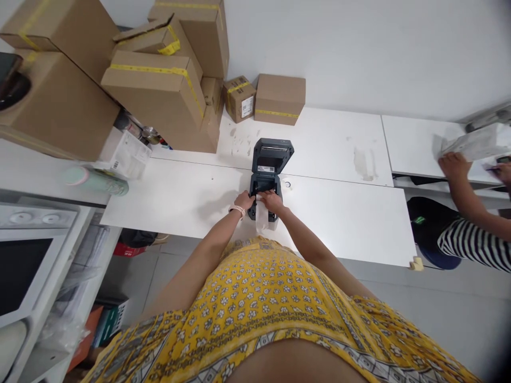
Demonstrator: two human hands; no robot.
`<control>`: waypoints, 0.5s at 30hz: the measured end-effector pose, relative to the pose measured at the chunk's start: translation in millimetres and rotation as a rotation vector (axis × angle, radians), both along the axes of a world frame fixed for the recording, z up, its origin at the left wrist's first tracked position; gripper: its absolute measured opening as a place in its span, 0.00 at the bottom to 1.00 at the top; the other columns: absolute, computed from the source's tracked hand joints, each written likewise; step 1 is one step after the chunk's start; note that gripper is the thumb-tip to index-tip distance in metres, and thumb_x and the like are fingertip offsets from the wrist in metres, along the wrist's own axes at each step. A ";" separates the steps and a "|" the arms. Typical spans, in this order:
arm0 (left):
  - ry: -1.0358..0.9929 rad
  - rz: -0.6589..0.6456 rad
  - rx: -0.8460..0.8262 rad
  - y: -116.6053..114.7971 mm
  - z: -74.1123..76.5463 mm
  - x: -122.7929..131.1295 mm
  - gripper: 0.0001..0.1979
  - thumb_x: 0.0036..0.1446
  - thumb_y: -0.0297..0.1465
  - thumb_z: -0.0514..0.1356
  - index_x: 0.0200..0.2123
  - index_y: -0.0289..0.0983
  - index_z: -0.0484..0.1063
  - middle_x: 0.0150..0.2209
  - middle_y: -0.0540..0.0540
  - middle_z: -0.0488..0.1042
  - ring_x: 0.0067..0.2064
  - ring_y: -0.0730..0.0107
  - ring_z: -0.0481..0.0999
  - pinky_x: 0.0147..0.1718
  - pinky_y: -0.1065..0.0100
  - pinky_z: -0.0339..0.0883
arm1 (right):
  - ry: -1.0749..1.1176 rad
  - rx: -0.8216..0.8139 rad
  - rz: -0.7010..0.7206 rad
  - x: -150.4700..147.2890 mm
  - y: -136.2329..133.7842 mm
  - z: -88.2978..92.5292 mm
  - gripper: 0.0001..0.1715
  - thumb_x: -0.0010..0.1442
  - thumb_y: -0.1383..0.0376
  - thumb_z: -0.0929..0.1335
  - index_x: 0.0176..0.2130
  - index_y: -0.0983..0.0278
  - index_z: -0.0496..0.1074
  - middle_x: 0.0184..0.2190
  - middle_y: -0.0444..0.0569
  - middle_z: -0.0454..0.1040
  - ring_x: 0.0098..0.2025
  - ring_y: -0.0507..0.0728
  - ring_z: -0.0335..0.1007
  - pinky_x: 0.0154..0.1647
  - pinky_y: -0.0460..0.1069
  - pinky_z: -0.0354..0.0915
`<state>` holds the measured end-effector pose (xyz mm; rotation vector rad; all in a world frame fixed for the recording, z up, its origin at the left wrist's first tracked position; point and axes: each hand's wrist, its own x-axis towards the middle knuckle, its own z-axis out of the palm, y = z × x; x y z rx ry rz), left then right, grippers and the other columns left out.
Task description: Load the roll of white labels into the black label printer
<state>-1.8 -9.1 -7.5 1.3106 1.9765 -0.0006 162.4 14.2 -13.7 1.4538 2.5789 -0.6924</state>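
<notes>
A dark grey label printer [273,150] stands on the white table with its lid raised. From its inside a white label strip [262,217] hangs over the front edge. My left hand [244,201], with a pale band on the wrist, is closed at the left rim of the printer. My right hand [271,200] reaches in from the right, its fingers closed at the upper end of the strip. The fingertips of both hands are partly hidden inside the housing.
Cardboard boxes [155,88] are stacked at the back left, with a smaller box [279,98] by the wall. A green bottle [101,181] lies at the left. A small ring-like item [287,185] sits beside the printer. At the far right, another person's hand [455,165] touches a clear bag.
</notes>
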 end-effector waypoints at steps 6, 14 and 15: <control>-0.078 0.067 -0.001 -7.1 3.3 5.0 0.23 0.63 0.48 0.52 0.50 0.36 0.67 0.51 0.35 0.75 0.53 0.53 0.75 0.43 0.64 0.67 | 0.011 -0.010 0.045 3.6 0.7 -0.7 0.26 0.67 0.69 0.58 0.63 0.62 0.65 0.55 0.54 0.73 0.61 0.63 0.61 0.53 0.52 0.63; -0.101 0.064 0.026 -19.7 -1.5 16.2 0.30 0.54 0.46 0.63 0.54 0.35 0.61 0.53 0.33 0.73 0.54 0.53 0.75 0.43 0.65 0.66 | 0.019 0.091 0.054 4.5 -3.2 0.7 0.26 0.65 0.70 0.59 0.60 0.62 0.68 0.54 0.55 0.74 0.58 0.65 0.58 0.53 0.56 0.61; -0.092 0.061 0.025 -19.9 -2.5 16.8 0.30 0.54 0.46 0.63 0.54 0.35 0.61 0.53 0.33 0.73 0.54 0.52 0.75 0.43 0.65 0.66 | 0.025 0.114 0.042 5.4 -5.2 1.6 0.26 0.65 0.70 0.59 0.59 0.62 0.69 0.55 0.54 0.74 0.58 0.65 0.58 0.53 0.56 0.61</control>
